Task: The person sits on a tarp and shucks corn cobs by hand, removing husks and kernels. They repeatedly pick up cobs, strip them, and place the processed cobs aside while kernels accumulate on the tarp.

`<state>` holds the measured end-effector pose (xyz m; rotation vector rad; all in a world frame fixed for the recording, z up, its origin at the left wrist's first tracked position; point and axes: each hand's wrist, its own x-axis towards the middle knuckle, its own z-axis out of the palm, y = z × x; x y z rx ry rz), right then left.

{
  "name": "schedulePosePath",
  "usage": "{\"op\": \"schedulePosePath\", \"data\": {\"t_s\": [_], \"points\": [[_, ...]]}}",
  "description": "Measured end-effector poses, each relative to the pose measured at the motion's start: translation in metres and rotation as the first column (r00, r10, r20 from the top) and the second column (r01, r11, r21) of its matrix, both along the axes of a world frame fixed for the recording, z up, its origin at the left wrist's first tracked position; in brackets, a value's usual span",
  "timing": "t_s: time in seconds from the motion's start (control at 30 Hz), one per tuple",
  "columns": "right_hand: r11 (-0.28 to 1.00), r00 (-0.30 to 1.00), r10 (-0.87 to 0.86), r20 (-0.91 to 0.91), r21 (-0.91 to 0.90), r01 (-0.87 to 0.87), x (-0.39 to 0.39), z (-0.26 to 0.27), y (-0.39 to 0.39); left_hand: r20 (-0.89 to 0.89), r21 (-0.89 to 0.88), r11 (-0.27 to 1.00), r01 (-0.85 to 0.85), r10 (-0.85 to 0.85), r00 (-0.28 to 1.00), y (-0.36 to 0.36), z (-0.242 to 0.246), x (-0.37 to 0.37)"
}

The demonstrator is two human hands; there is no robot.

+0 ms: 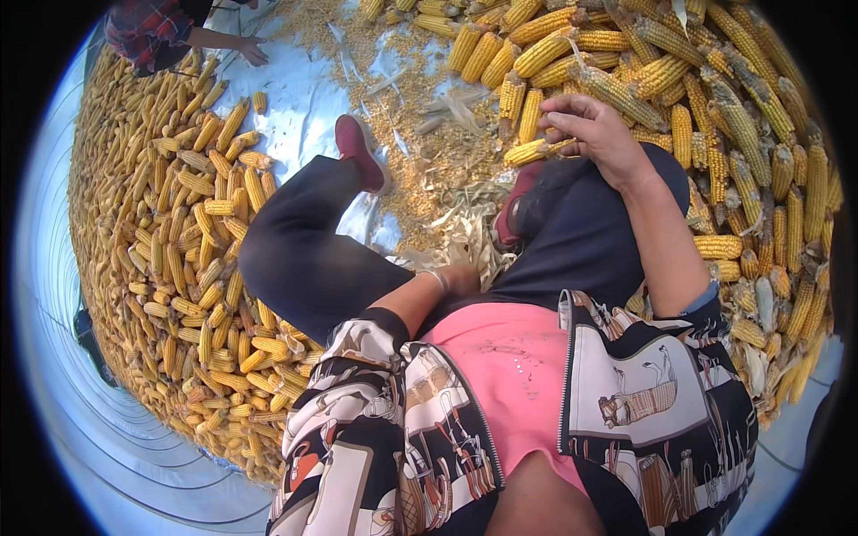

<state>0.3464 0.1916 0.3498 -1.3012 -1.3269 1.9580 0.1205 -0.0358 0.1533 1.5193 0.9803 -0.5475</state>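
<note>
My right hand is raised over my bent right knee, its fingers loosely curled and apart. A yellow corn cob appears just under its fingertips; whether they touch it is unclear. Down between my thighs is my left hand, a bracelet on its wrist. It is beside dry corn husks, and its fingers are hidden, so what it may hold does not show. A large pile of husked corn cobs rises beyond and to the right of my right hand.
Another wide heap of cobs fills the left side. Loose kernels and husk scraps cover part of the pale ground sheet. My red shoes rest there. At upper left, another person's hand extends from a plaid sleeve.
</note>
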Motion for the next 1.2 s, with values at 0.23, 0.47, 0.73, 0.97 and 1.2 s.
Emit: {"op": "schedulePosePath", "data": {"t_s": [0.23, 0.47, 0.73, 0.97, 1.2], "points": [[0.992, 1.000, -0.009, 0.000, 0.123, 0.009, 0.013, 0.005, -0.040, -0.218, 0.024, 0.969, 0.244, -0.233, 0.948, -0.039, -0.043, 0.014], [0.956, 0.997, 0.071, 0.009, 0.285, -0.071, 0.014, 0.015, -0.060, -0.335, 0.141, 0.959, 0.246, -0.187, 0.923, -0.040, 0.004, 0.035], [0.899, 0.976, 0.112, 0.185, 0.399, -0.179, -0.012, 0.014, -0.052, -0.175, 0.047, 0.975, 0.216, -0.205, 0.963, -0.032, -0.028, 0.018], [0.840, 0.933, 0.107, 0.343, 0.471, -0.269, -0.015, 0.030, -0.044, -0.015, -0.094, 0.936, 0.340, -0.343, 0.939, -0.015, -0.040, 0.015], [0.910, 0.954, 0.255, 0.156, 0.294, -0.292, -0.031, 0.031, -0.040, -0.055, -0.088, 0.931, 0.355, -0.361, 0.931, -0.011, -0.047, 0.024]]}}
